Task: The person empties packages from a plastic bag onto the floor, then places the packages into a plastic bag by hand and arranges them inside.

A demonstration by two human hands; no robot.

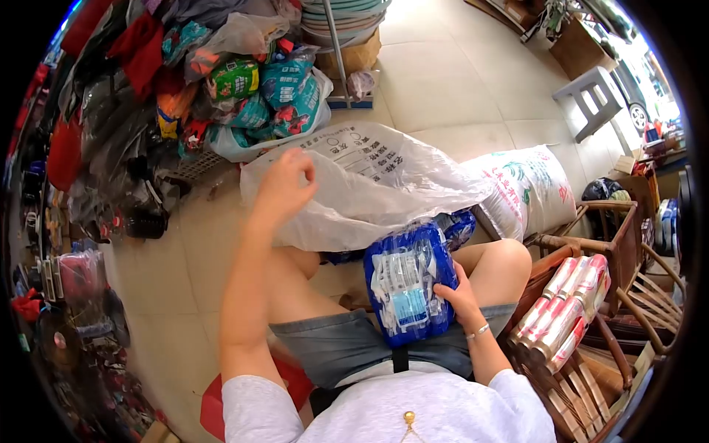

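Currently right hand clasps blue pack by edge; left hand half-curled over sack; tiled floor beside.

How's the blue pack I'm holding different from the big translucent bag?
The blue pack is compact and blocky; the translucent bag is larger, loose and crumpled. The pack is in the right hand; the bag lies spread out ahead. The pack is blue and white; the bag whitish with dark lettering. Both have shiny plastic surfaces.
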